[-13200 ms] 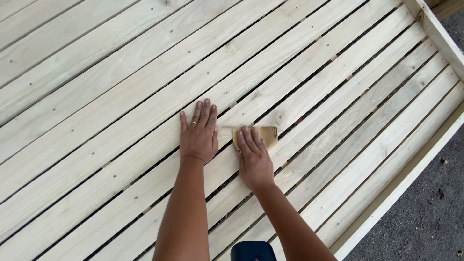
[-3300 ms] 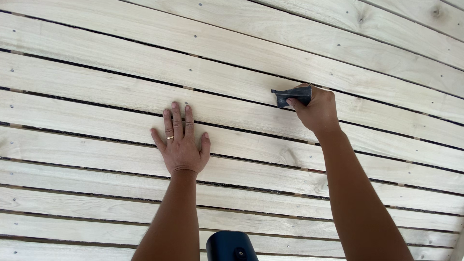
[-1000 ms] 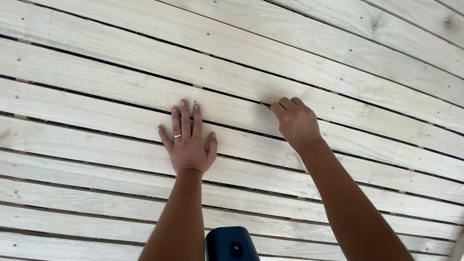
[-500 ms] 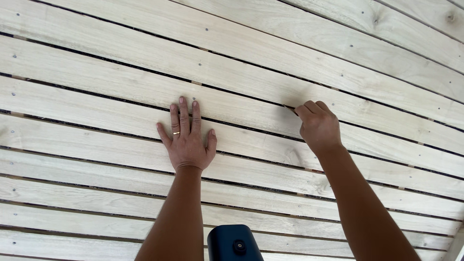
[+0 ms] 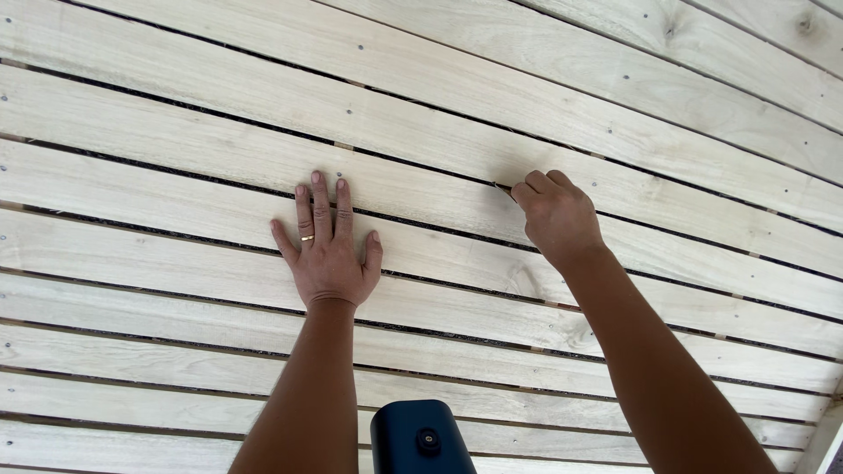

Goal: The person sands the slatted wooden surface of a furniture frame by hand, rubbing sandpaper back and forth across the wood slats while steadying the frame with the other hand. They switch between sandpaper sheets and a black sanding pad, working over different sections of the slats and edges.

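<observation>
A panel of pale wooden slats [image 5: 176, 149] with narrow dark gaps fills the view. My left hand [image 5: 327, 248] lies flat on a slat, fingers together and pointing away, with a ring on one finger. My right hand [image 5: 556, 218] is curled into a fist on the slat to the right. It presses down on a small piece of sandpaper [image 5: 503, 187]. Only a thin brown corner of the sandpaper sticks out at the fingertips; the rest is hidden under the hand.
A dark blue device [image 5: 421, 439] juts in at the bottom middle, below my arms. The panel's wooden frame edge [image 5: 821, 443] shows at the bottom right corner. Small nail heads dot the slats.
My right hand has slid along the slat, right and then a little back left, over the last second. My left hand stays flat in the same spot.
</observation>
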{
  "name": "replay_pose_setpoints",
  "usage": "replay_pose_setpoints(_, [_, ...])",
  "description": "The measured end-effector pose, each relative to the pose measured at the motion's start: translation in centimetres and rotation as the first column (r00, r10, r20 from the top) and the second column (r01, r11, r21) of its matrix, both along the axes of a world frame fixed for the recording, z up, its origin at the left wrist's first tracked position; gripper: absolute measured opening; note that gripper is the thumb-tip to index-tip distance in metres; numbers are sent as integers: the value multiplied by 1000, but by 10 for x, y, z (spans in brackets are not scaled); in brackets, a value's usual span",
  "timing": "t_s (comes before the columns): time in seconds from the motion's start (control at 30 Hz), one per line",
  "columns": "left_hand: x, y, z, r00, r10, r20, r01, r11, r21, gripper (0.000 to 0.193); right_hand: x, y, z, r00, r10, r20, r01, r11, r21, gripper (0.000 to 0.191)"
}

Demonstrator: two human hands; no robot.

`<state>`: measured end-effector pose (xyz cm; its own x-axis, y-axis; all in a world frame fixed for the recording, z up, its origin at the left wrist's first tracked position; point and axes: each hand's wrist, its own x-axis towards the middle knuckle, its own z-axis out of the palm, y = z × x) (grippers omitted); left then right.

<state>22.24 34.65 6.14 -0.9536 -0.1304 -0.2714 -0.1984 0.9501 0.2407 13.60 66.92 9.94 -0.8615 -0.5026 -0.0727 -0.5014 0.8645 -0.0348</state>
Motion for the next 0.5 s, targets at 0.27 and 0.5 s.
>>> replay_pose_setpoints(0.27, [0, 0, 0, 1000, 7, 11, -6, 1000, -13, 77, -2, -5, 18, 999, -48, -14, 47, 998, -36, 30])
replay_pose_setpoints(0.5, [0, -2, -1, 1000, -2, 9, 2, 1000, -9, 78, -3, -50, -7, 998, 11, -56, -22, 978, -207, 24])
